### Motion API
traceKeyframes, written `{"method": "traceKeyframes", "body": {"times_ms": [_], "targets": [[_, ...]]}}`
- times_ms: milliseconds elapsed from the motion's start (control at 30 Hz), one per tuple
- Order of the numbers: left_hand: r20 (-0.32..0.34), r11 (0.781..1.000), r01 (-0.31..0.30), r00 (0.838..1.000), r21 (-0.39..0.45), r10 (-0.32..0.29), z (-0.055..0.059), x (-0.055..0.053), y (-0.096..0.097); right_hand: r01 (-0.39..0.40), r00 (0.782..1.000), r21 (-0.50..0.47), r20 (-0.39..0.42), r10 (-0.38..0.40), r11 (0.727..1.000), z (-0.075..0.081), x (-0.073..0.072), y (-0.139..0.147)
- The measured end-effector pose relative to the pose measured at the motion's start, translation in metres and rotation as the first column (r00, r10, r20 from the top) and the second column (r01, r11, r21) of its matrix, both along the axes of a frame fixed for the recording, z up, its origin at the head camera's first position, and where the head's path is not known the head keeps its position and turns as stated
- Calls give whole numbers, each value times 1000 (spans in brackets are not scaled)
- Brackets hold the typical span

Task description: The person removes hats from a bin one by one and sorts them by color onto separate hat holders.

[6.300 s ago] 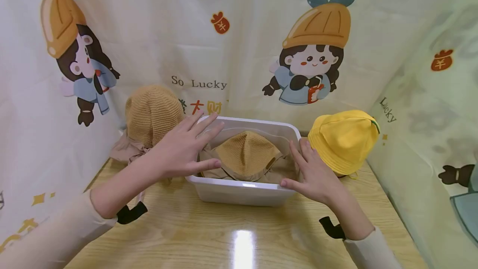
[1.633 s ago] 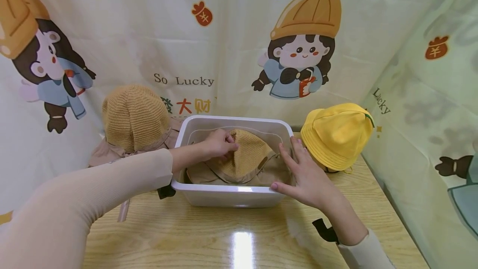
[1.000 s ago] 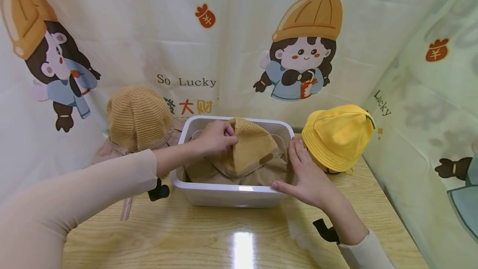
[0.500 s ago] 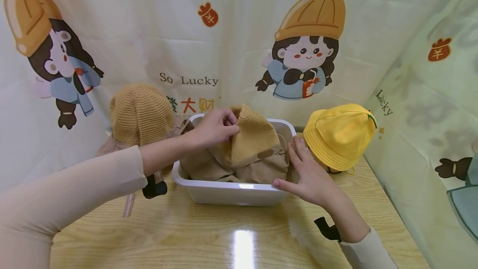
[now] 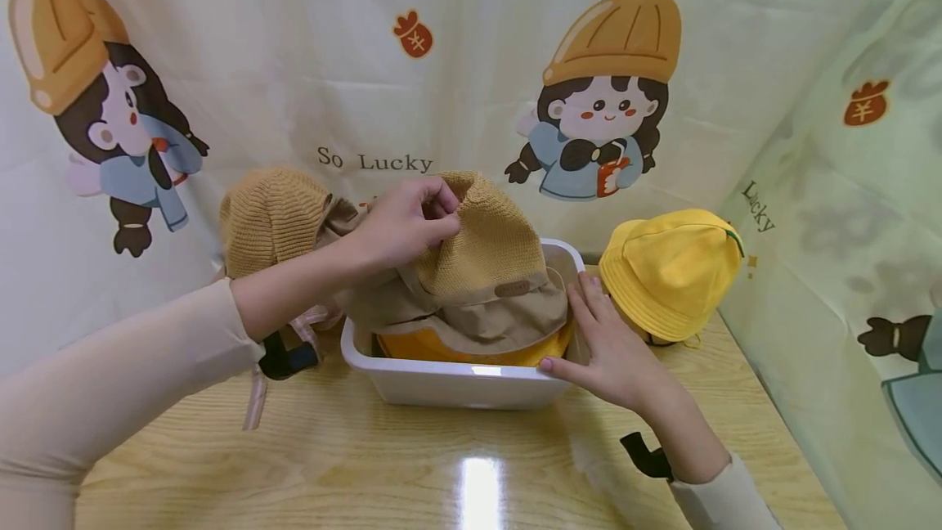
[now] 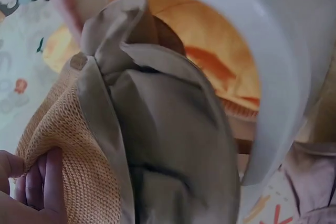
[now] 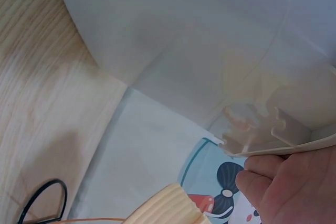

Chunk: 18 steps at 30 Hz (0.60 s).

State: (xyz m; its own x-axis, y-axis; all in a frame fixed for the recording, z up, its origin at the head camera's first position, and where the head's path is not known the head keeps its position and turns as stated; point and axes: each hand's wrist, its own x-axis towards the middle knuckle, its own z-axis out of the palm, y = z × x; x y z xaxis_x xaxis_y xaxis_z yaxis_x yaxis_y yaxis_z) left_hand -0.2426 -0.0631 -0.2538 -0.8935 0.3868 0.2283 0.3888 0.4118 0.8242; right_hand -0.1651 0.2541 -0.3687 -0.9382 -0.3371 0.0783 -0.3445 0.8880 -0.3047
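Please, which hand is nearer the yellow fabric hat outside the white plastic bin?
Right hand: on the bin's rim, beside the yellow hat; left hand: farther, pinching a tan knitted hat.

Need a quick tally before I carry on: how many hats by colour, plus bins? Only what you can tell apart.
Tan knit hats: 2 (held hat in left hand, left hat)
Yellow hats: 1 (right-side hat)
White bins: 1 (bin)
Total: 4
Not counted: orange-yellow fabric in the bin, number of pieces unclear.

We see a coarse-knit hat [image 5: 496, 240] with smooth cloth brim [image 5: 500, 325], a glossy plastic tub [image 5: 471, 388], a shiny wood-grain bench [image 5: 368, 464].
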Motion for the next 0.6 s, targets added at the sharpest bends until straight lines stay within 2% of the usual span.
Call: {"method": "traceKeyframes", "body": {"times_ms": [167,267,400,533,600], "targets": [[-60,1000,-8,998,8,8,17,0,-7,-1,1000,-13,3,1,1000,4,1,2],[-80,999,-43,996,31,45,24,0,-14,-6,1000,-30,-3,6,1000,7,0,2],[-76,991,-71,994,113,80,29,-2,-29,-10,1000,-52,-5,10,999,6,0,2],[-58,977,-66,995,202,79,32,-1,-44,-17,1000,-62,-2,17,998,1,1,1],[-64,974,-72,994,217,87,35,2,-50,-9,1000,-63,2,9,998,-2,2,1]]}}
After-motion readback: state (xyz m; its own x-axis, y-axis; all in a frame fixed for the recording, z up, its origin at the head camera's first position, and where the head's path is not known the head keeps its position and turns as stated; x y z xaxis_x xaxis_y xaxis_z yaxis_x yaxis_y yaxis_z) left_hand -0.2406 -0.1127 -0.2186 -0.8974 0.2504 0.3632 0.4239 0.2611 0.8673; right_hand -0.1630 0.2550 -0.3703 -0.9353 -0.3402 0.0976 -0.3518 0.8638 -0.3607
